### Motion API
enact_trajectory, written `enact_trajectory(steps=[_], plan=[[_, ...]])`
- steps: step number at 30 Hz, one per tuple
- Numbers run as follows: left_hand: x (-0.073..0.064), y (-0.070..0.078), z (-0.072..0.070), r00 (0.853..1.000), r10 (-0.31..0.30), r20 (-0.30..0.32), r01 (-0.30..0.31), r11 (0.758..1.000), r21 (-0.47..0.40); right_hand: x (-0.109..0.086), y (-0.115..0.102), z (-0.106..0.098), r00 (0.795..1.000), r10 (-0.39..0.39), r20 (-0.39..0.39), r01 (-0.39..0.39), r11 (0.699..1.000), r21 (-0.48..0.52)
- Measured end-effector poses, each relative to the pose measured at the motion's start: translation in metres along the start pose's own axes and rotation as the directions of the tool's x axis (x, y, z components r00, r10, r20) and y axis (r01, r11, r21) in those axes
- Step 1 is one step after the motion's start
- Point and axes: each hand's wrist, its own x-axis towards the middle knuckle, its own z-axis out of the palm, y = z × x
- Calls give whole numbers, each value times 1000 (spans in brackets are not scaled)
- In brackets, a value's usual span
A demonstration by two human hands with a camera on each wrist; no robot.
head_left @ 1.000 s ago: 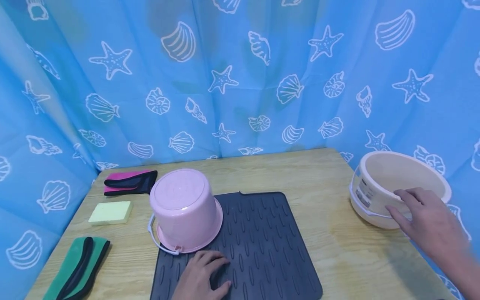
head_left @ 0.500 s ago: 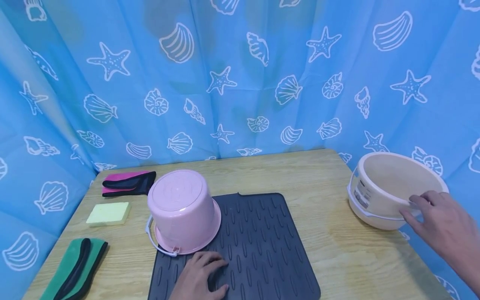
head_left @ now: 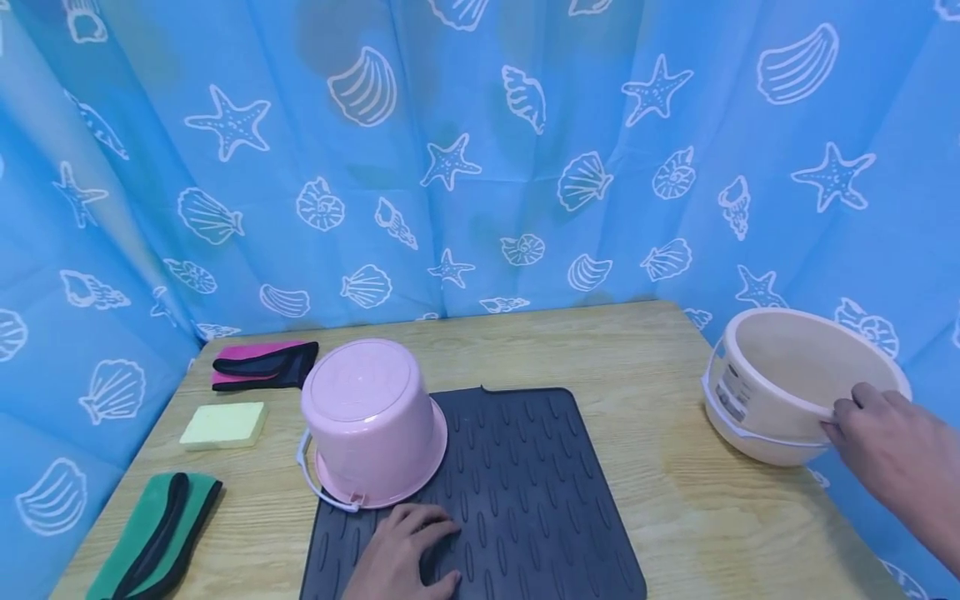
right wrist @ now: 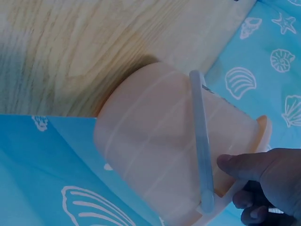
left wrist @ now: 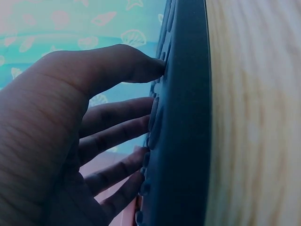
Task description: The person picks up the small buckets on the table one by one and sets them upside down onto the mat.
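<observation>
A cream bucket (head_left: 772, 400) with a pale lilac handle (right wrist: 200, 141) stands at the table's right edge, partly beyond it. My right hand (head_left: 900, 454) pinches its near rim; in the right wrist view the thumb lies along the outer wall and the fingers curl inside. On the dark ribbed mat (head_left: 525, 492), my left hand (head_left: 405, 550) rests with spread, slightly bent fingertips touching the ridges. A pink bucket (head_left: 367, 425) sits upside down on the mat's left part, just beyond the left hand, its handle (head_left: 315, 483) hanging at the side.
Along the left lie a folded pink and black cloth item (head_left: 258, 367), a pale yellow sponge (head_left: 223, 425) and a folded green and black one (head_left: 157, 533). A blue shell-patterned curtain (head_left: 480, 167) encloses the wooden table (head_left: 667, 500) at the back and sides.
My right hand has moved from over the cream bucket's near side onto its rim and closed its fingers there. The left hand stays on the mat.
</observation>
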Motion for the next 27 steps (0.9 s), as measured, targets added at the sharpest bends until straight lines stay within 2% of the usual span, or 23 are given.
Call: enact_trajectory(steps=[5,8,12,17,21,27], plan=[[0,1,0,1000,-1,3,2,1000,-4,1,-1,0,998,-6,60,7,1000,-16],[-1,2,-1,1000,0,0,0,1000,2,3,-4,0,999,-24,42,24,1000,-14],[-1,3,-2,999,-27,20,28,1000,-10,5,-7,0,995,-85,-48,85,996,2],[0,2,-2,997,-57,45,58,998,-17,11,-13,-4,963,-186,-197,190,982,2],[1,2,-2,997,-60,52,60,998,-16,19,-25,-12,950,-212,-229,220,975,10],[2,3,-4,992,-93,88,96,995,-29,29,-44,-20,931,-234,-281,268,959,89]])
